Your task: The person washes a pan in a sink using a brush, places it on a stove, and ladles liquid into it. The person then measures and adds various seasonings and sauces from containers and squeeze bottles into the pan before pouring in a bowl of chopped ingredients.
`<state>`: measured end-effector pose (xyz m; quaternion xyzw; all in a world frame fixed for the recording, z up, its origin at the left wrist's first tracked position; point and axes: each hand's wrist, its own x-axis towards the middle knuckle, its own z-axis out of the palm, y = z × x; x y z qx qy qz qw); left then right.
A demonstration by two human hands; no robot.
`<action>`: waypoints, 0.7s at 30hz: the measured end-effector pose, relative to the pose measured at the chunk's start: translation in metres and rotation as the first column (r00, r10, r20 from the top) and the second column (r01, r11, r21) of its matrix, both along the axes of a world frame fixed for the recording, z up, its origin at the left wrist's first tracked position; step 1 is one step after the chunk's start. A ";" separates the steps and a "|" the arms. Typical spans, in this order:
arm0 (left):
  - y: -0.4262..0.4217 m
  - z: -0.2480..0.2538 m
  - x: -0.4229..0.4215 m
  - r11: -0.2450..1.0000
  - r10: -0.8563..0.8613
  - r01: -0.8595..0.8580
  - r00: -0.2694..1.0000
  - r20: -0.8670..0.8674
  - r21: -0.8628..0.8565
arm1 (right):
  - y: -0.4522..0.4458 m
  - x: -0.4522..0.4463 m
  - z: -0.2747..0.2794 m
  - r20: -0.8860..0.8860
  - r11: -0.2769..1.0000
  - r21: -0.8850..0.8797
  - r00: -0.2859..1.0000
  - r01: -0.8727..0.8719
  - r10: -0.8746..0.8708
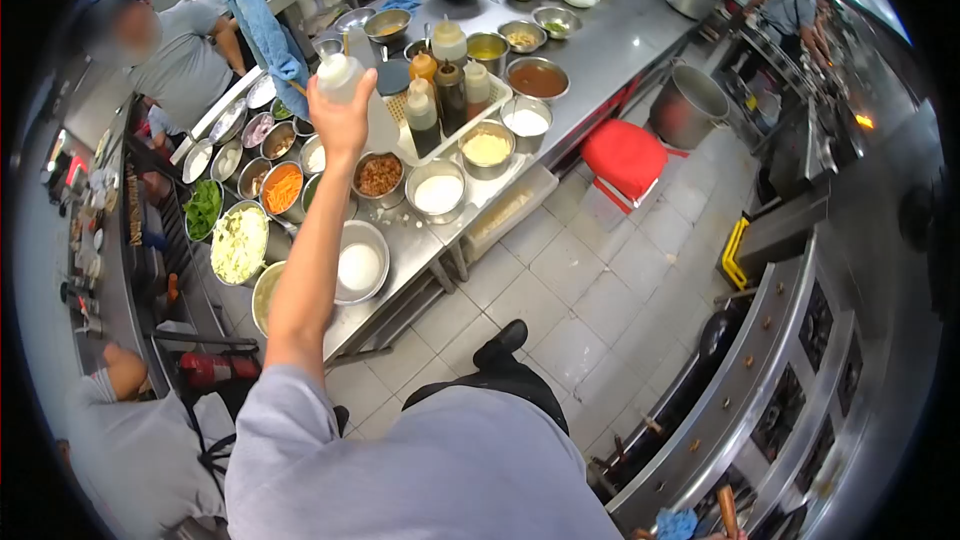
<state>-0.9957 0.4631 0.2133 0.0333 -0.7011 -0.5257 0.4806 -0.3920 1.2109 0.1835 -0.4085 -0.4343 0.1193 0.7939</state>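
My left hand reaches out over the steel prep table with its fingers closed around a whitish squeeze bottle. Just right of it, more squeeze bottles with dark, orange and pale contents stand in a cream plastic basket. Below the wrist sit a metal bowl of brown chopped food and a bowl of white powder or grains. At the bottom edge, my right hand is mostly cut off, around a wooden handle; what the handle belongs to is hidden. A blue cloth lies beside it.
Metal containers of shredded carrot, cut cabbage and green leaves line the left side. A red stool and a large pot stand on the tiled floor. Stove burners run along the right. Several people work nearby.
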 end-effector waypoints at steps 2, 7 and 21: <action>-0.018 -0.009 -0.043 0.997 0.068 -0.068 0.998 -0.007 -0.038 | -0.036 -0.108 0.028 -0.201 0.963 -0.020 0.945 -0.268 0.259; -0.040 -0.044 -0.109 0.972 0.190 -0.140 0.939 0.286 -0.186 | -0.025 -0.265 0.012 -0.281 0.738 -0.202 0.760 -0.644 0.586; -0.061 -0.138 -0.122 0.967 0.162 0.030 0.698 0.698 -0.255 | -0.066 -0.326 -0.081 -0.524 0.082 -0.568 0.437 -0.819 0.731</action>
